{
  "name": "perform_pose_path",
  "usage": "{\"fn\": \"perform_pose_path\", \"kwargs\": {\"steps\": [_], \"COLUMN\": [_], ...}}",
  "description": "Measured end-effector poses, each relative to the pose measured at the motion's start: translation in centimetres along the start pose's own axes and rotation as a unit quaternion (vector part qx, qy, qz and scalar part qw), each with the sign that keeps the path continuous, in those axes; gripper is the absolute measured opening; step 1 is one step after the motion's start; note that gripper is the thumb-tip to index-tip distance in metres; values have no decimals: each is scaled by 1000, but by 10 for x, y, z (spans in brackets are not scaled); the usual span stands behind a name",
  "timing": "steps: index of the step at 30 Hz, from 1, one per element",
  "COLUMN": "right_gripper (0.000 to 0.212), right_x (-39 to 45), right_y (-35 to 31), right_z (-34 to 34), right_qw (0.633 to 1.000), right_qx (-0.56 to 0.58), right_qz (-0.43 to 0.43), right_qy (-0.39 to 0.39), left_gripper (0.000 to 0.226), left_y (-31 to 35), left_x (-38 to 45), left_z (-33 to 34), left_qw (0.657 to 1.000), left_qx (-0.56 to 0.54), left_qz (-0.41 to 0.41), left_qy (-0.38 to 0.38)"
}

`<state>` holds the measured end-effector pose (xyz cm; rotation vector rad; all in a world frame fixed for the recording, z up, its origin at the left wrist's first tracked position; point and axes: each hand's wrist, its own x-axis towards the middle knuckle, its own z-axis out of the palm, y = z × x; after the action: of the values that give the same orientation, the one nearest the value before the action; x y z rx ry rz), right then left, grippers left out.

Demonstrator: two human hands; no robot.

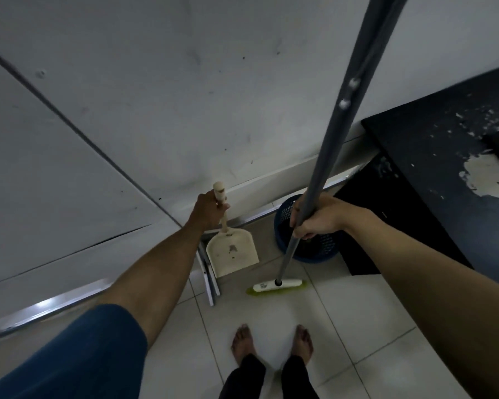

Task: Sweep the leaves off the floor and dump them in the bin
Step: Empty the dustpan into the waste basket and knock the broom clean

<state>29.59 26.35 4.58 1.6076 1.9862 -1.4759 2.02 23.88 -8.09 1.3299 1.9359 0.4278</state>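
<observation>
My left hand (209, 210) grips the handle of a cream dustpan (232, 253), which hangs mouth-down just above the floor by the wall corner. My right hand (314, 217) is closed around the grey pole of a broom (329, 145). The broom's white and green head (277, 285) rests on the tiled floor in front of my feet. A blue perforated bin (323, 249) stands against the wall, right behind my right hand. I see no leaves on the visible floor, and the pan holds only small dark specks.
White walls meet in a corner to the left. A black table (450, 156) with peeling paint stands on the right, over the bin. A metal strip (209, 277) lies along the wall base. My bare feet (271, 344) stand on white tiles.
</observation>
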Motion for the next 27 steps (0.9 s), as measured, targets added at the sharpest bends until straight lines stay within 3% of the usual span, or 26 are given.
{"fn": "perform_pose_path", "kwargs": {"steps": [5, 14, 17, 19, 22, 24, 27], "right_gripper": [13, 19, 18, 19, 26, 26, 32], "right_x": [23, 55, 61, 67, 80, 92, 111], "right_y": [-12, -42, -49, -54, -66, -74, -85], "right_z": [9, 37, 45, 50, 63, 73, 84], "right_qw": [1000, 993, 993, 993, 992, 988, 990], "right_qx": [-17, -83, -82, -80, -81, -106, -95], "right_qz": [-20, -70, -72, -74, -81, -92, -92], "right_qy": [-9, -34, -45, -52, -53, -60, -49], "left_gripper": [34, 70, 69, 63, 65, 66, 51], "left_y": [-10, -4, 6, 17, 27, 34, 35], "left_x": [22, 24, 6, -15, -60, -79, -82], "left_z": [5, -27, -53, -74, -95, -95, -85], "left_qw": [1000, 998, 997, 994, 955, 958, 970], "left_qx": [-14, 15, 20, -67, -197, -177, -175], "left_qz": [-15, -40, -39, 5, 129, 167, 166], "left_qy": [2, -42, -62, -85, -178, -152, -17]}}
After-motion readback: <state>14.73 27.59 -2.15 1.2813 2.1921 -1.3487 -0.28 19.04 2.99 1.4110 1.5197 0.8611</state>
